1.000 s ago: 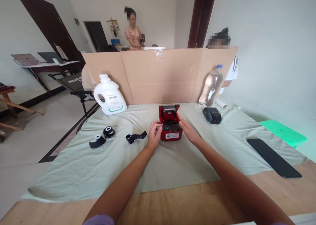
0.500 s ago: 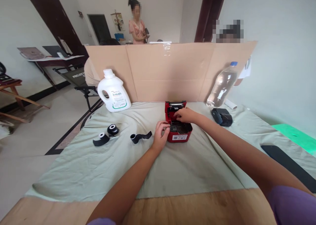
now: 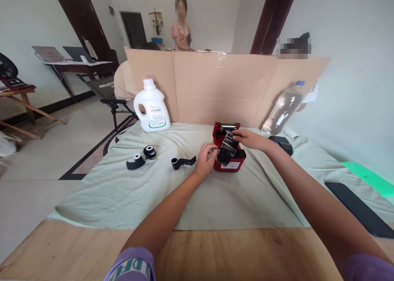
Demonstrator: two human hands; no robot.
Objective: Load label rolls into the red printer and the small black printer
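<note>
A small red label printer stands on the cloth with its lid raised toward the back. My right hand is closed on the upper right edge of a shiny black roll of labels. The roll is tilted and raised above the printer's open compartment, hiding part of it. My left hand is at the printer's left side, thumb and fingers curled together at its edge, close to the roll. Left of that hand lies a small black ribbon roll with a loose tail. Farther left are two black rolls with white cores.
A white jug and a tilted clear bottle stand before a cardboard screen. To the right are a black device and a dark flat slab. Two people are beyond the screen.
My right hand has lifted the black roll up out of the printer's compartment and tilted it. My left hand stays beside the printer. The camera view has shifted slightly.
</note>
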